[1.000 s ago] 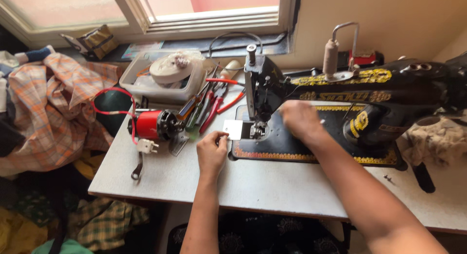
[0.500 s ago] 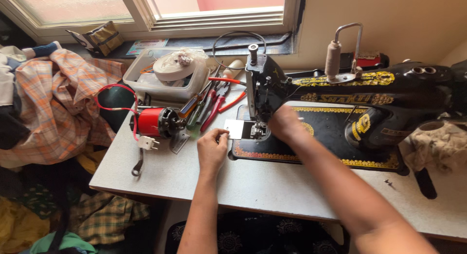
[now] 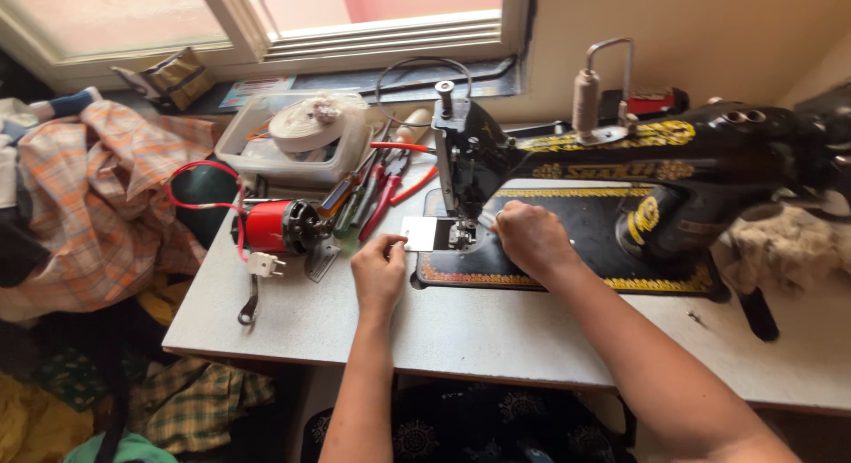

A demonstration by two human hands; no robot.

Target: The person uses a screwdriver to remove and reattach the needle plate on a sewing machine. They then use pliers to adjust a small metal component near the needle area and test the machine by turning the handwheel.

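While the left hand (image 3: 378,270) pinches the slide plate (image 3: 420,233) at nine o'clock of the needle, the right hand (image 3: 529,238) rests curled, empty, at three o'clock; aligning the plate likely comes next.

**Camera Placement: Single Head View**

One camera was worn on the person's head. It looked steeply down and forward across the table (image 3: 355,325) toward the window (image 3: 372,19). It sat close: both forearms entered from the bottom edge, and the sewing machine (image 3: 620,170) filled the upper right. No second view existed.
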